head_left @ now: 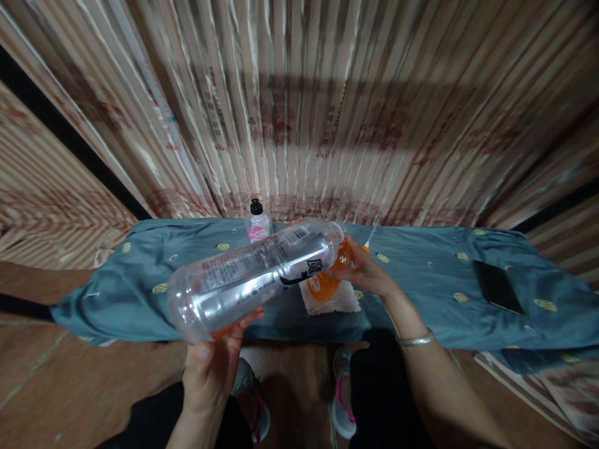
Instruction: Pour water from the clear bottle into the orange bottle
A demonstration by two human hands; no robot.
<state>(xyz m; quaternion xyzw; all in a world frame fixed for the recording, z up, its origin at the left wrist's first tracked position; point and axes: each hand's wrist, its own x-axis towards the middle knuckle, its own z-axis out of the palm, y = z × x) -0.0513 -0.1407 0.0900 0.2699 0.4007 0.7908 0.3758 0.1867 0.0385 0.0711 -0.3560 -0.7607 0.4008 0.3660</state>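
Observation:
My left hand grips a big clear plastic bottle near its base from below. The bottle lies almost level, its uncapped mouth pointing right and slightly up in view, and looks empty or nearly so. My right hand is wrapped round the upper part of an orange bottle, right by the clear bottle's mouth. Whether the two mouths touch is hidden. Under the orange bottle lies a white cloth. Just behind my right hand rests an orange-and-clear piece like a pump top with a tube.
A small clear bottle with a black cap stands at the back of the narrow table, on a teal patterned tablecloth. A dark phone or tablet lies on the right. Striped sheeting hangs directly behind the table.

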